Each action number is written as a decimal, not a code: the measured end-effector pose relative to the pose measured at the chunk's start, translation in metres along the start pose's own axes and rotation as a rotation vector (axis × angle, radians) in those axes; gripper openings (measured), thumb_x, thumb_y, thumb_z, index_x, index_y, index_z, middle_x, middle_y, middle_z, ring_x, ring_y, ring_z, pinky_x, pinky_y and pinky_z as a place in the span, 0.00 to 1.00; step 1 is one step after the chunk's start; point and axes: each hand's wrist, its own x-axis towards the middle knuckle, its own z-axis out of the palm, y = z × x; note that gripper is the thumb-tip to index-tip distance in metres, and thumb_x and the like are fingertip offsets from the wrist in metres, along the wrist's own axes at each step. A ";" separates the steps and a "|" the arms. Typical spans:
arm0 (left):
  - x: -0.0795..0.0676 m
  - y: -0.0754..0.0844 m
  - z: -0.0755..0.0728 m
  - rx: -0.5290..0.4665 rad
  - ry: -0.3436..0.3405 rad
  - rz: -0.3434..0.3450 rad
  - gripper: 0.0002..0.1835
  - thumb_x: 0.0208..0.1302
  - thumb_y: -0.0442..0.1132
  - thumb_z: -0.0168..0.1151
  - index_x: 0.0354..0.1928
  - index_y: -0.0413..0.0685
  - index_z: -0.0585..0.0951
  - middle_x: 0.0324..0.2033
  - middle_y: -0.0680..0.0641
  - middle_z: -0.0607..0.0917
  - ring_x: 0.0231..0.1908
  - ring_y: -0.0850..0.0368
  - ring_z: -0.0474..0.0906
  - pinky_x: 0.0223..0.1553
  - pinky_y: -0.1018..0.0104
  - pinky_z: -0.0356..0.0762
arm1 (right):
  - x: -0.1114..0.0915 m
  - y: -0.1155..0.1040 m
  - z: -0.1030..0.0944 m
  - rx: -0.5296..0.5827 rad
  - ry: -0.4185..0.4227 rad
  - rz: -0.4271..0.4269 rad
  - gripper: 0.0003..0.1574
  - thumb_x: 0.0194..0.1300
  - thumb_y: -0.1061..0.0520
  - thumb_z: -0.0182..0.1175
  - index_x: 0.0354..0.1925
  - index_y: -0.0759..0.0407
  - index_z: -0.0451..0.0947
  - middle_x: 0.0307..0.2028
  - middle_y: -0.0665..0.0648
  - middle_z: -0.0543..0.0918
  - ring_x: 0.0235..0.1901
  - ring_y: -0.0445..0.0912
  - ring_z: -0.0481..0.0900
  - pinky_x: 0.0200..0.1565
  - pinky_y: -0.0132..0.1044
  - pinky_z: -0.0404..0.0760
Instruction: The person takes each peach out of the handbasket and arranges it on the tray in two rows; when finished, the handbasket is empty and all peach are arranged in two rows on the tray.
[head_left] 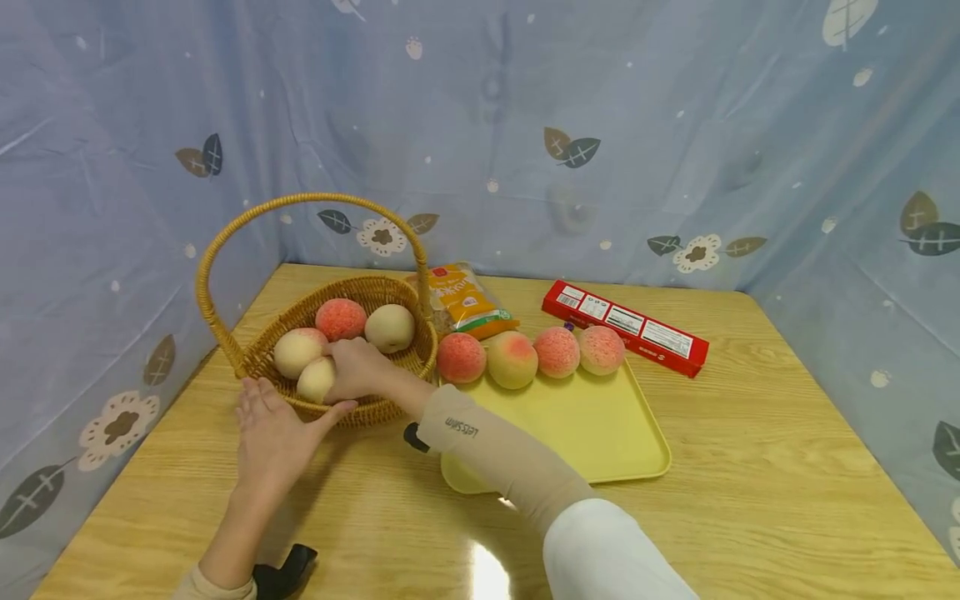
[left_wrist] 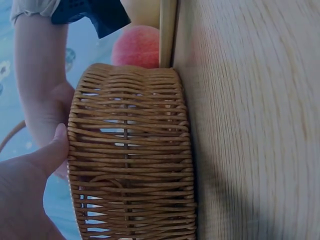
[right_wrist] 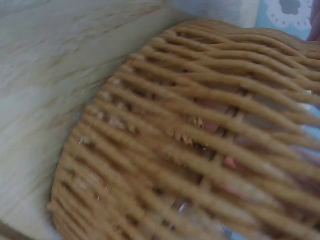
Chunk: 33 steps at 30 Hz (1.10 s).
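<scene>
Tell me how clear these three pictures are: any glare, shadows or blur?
Head view: mostly crisp and bright, with a white glare patch on the pale wood-grained table at the bottom edge; left wrist view: dimmer and bluish, with a soft dark shadow on the table beside the brown woven wicker basket; right wrist view: blurred, the basket's weave softened and the table's grain smeared.

The right hand is partly hiding 1 pale peach; the right sleeve is covering part of the yellow tray. The left wrist view is cutting off the basket, and the right wrist view is blurring it.
</scene>
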 end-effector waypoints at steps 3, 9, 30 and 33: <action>0.000 0.000 -0.001 -0.001 -0.018 -0.010 0.70 0.57 0.74 0.55 0.65 0.11 0.37 0.65 0.15 0.34 0.67 0.19 0.33 0.66 0.32 0.37 | -0.002 0.004 -0.002 0.014 0.040 0.043 0.21 0.50 0.44 0.73 0.34 0.56 0.80 0.23 0.46 0.77 0.21 0.37 0.73 0.22 0.25 0.71; 0.002 0.000 -0.001 0.004 -0.042 -0.020 0.71 0.57 0.75 0.54 0.66 0.12 0.36 0.65 0.15 0.33 0.67 0.20 0.32 0.66 0.32 0.36 | -0.009 0.020 -0.006 0.126 0.120 0.113 0.22 0.44 0.44 0.77 0.30 0.57 0.80 0.18 0.45 0.73 0.19 0.36 0.69 0.21 0.24 0.70; 0.003 -0.001 -0.001 0.023 -0.053 -0.043 0.71 0.56 0.76 0.54 0.65 0.12 0.36 0.65 0.15 0.32 0.67 0.20 0.31 0.66 0.32 0.34 | -0.084 0.050 -0.054 0.532 0.340 0.114 0.38 0.41 0.54 0.78 0.54 0.61 0.81 0.40 0.53 0.87 0.35 0.38 0.82 0.34 0.28 0.80; 0.004 0.000 0.000 0.013 -0.054 -0.038 0.71 0.56 0.75 0.54 0.65 0.11 0.35 0.65 0.15 0.32 0.67 0.20 0.31 0.66 0.32 0.34 | -0.100 0.057 -0.061 0.503 0.343 0.132 0.37 0.41 0.54 0.78 0.53 0.59 0.82 0.41 0.54 0.87 0.36 0.40 0.83 0.35 0.30 0.80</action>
